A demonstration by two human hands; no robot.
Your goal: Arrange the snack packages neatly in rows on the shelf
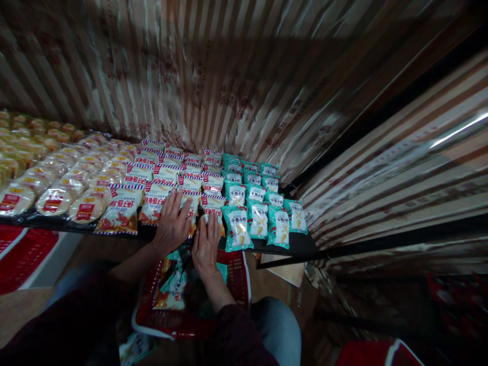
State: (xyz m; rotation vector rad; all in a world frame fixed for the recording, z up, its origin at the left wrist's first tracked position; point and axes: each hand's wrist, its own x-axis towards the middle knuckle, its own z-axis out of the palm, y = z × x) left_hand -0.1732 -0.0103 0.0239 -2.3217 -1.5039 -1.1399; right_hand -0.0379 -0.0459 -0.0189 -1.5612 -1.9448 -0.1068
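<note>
On a black shelf [297, 249], white-and-orange snack packets [122, 206] with blue-and-red striped edges stand in rows. My left hand [172, 223] lies over front packets of this kind, its fingers stretched out and apart. Beside it, my right hand [206, 249] rests its extended fingers on the lower part of another front packet [213, 202]. Neither hand is wrapped round a packet. Immediately to the right are rows of teal-and-white snack packets [239, 229]. Below the hands, a red basket [244, 290] holds loose teal packets and a white-and-orange packet [170, 300].
Round wrapped crackers [88, 208] and yellow packs [23, 137] fill the shelf's left side. Striped, wrinkled sheeting [229, 76] hangs behind. A dark rail [381, 241] runs along the right. Another red basket [34, 259] is at lower left; a packet [133, 348] lies low down.
</note>
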